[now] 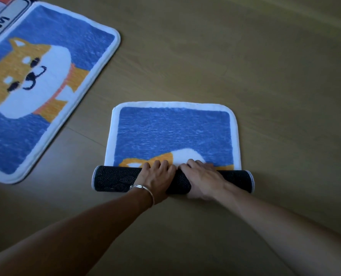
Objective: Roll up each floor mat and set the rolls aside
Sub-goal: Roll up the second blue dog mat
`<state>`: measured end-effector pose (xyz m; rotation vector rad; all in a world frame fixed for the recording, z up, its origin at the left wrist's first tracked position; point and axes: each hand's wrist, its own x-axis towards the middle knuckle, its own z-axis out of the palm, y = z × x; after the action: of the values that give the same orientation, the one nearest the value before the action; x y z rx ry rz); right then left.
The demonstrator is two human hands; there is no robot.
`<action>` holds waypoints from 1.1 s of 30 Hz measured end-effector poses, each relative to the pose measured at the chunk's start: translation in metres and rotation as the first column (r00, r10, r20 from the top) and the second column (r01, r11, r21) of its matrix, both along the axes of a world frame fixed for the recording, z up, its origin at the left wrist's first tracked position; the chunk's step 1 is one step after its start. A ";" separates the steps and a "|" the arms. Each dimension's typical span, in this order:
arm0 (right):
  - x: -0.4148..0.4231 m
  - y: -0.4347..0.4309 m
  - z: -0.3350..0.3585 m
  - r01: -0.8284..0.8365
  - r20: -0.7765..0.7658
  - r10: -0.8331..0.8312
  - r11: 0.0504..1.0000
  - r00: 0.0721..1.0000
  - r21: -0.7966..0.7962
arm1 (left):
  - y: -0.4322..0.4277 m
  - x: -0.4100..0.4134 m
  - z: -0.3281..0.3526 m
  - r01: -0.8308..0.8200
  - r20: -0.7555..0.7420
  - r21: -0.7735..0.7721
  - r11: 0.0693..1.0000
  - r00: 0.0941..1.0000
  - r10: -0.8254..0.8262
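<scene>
A blue floor mat with a white border lies on the wooden floor, its near part wound into a dark dotted roll. My left hand, with a silver bracelet at the wrist, presses on the middle of the roll, fingers curled over its far side. Beside it, my right hand grips the roll the same way. The flat far part of the mat shows a bit of an orange and white dog picture. A second blue mat with a full dog picture lies flat at the left.
At the top left corner a third mat with black letters pokes out from beneath the second one's corner. Bare wooden floor stretches to the right and behind the mats.
</scene>
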<state>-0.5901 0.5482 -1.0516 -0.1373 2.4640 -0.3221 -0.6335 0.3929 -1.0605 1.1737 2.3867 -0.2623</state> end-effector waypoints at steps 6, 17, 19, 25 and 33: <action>0.032 -0.001 -0.006 0.002 -0.339 0.057 0.985 0.939 0.171 | 0.008 -0.034 0.000 -0.067 0.225 0.023 0.997 0.973 0.060; -0.025 0.017 -0.004 -0.008 -0.085 0.014 0.997 0.996 0.071 | -0.001 -0.022 -0.012 0.058 -0.273 0.160 0.985 0.962 -0.013; -0.029 0.020 -0.004 -0.010 -0.088 0.015 0.998 0.996 0.057 | 0.006 -0.027 -0.008 0.006 -0.193 0.083 0.997 0.981 0.010; -0.016 0.017 0.002 0.001 -0.245 0.048 0.980 0.968 0.198 | 0.019 -0.057 0.006 -0.073 0.067 0.041 0.996 0.995 0.070; -0.028 0.022 0.006 0.026 -0.128 -0.003 0.983 0.992 0.183 | 0.015 -0.047 0.005 -0.058 0.015 0.094 0.994 0.998 0.057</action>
<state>-0.6184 0.5697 -1.0457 -0.0628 2.6074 -0.0918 -0.6803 0.4077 -1.0552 1.1423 2.4414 -0.1236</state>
